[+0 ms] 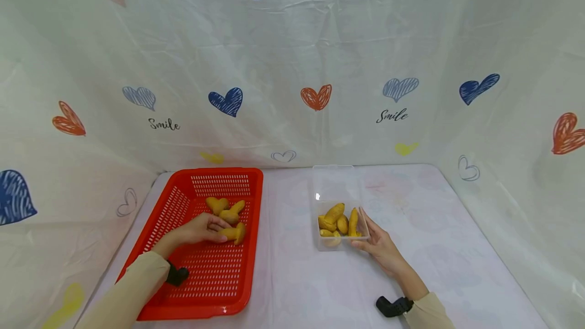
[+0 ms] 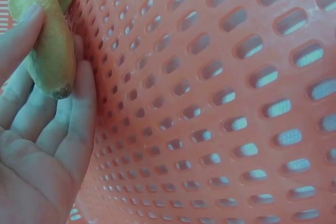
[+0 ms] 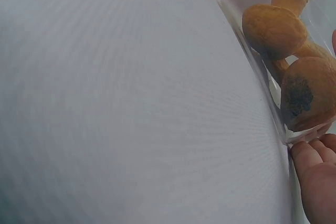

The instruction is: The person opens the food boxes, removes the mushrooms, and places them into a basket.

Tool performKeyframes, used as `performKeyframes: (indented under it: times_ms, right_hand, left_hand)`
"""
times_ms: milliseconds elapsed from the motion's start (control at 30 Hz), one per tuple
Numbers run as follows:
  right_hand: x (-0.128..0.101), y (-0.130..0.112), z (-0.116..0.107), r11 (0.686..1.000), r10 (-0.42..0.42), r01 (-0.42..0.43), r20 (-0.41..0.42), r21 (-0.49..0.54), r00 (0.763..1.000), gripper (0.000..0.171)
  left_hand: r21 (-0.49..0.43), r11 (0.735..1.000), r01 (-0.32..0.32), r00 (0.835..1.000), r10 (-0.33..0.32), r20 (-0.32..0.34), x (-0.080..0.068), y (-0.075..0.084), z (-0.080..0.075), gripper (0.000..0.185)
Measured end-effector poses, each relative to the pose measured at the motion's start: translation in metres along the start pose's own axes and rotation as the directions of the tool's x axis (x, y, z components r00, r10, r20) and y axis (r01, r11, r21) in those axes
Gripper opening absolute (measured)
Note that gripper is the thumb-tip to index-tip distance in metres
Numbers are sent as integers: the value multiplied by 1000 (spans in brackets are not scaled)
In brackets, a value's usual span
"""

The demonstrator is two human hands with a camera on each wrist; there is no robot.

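Inside the red basket [image 1: 210,281], my left hand [image 1: 203,228] pinches a yellow-brown mushroom [image 1: 238,234] between thumb and fingers. The left wrist view shows the thumb across the stem of this mushroom [image 2: 51,51], with the stem's cut end toward the palm. Two more mushrooms [image 1: 230,216] lie just beyond that hand in the basket. On the right, my right hand [image 1: 383,250] grips the right side of a clear plastic box [image 1: 323,244], thumb near its front corner. Several mushrooms [image 1: 335,213] are in the box; one [image 3: 315,77] has a dark patch in the right wrist view.
The box's clear lid [image 1: 337,183] stands raised at its back. Both containers rest on a table with a pale cloth [image 1: 292,278]. A white curtain [image 1: 274,39] with printed hearts hangs behind and at both sides. The basket has slotted walls and a raised rim.
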State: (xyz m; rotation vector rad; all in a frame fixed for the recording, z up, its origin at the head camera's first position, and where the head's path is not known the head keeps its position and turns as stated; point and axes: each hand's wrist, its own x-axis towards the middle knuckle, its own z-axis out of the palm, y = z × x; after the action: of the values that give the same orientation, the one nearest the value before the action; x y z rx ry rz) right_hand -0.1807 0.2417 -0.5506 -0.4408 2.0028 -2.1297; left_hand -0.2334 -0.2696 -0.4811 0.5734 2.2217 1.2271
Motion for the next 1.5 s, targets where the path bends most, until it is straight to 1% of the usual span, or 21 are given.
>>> performKeyframes:
  times_ms: [233,400,567,767,833,1000,1067,1100,1267,1433,1500]
  right_hand:
    - [0,-1,0,1000,10,-10,-3,5,1000,93]
    - [1,0,0,1000,10,-10,-9,4,1000,93]
    - [1,0,0,1000,11,-11,-8,2,1000,94]
    - [1,-1,1,1000,5,-4,-3,16,1000,94]
    - [1,-1,1,1000,3,-3,-1,16,1000,94]
    - [1,-2,1,1000,8,-8,2,19,1000,95]
    - [1,-3,1,1000,8,-8,0,20,1000,95]
    - [1,-3,1,1000,9,-9,-1,20,1000,95]
    - [1,-2,1,1000,11,-11,-5,21,1000,95]
    - [1,-2,1,1000,6,-6,-4,26,1000,95]
    - [1,-2,1,1000,3,-3,-3,28,1000,95]
  left_hand:
    - [-8,999,31,999,-32,-35,-2,1,-1,32]
    - [36,999,25,998,-23,-58,-3,3,-2,31]
    - [74,997,34,995,-26,-100,-5,4,-2,28]
    - [24,1000,17,990,-14,-138,-10,5,-6,25]
    - [26,1000,11,988,-7,-157,-11,8,-8,25]
    - [69,997,29,973,-13,-229,-14,22,-11,29]
    - [59,998,34,967,-18,-253,-15,28,-13,32]
    - [49,998,25,965,-12,-261,-14,32,-15,34]
    - [-16,1000,-16,957,11,-288,-11,47,-20,38]
    - [-24,999,-41,951,31,-307,-3,61,-20,40]
    - [-22,999,-36,951,28,-309,0,67,-19,41]
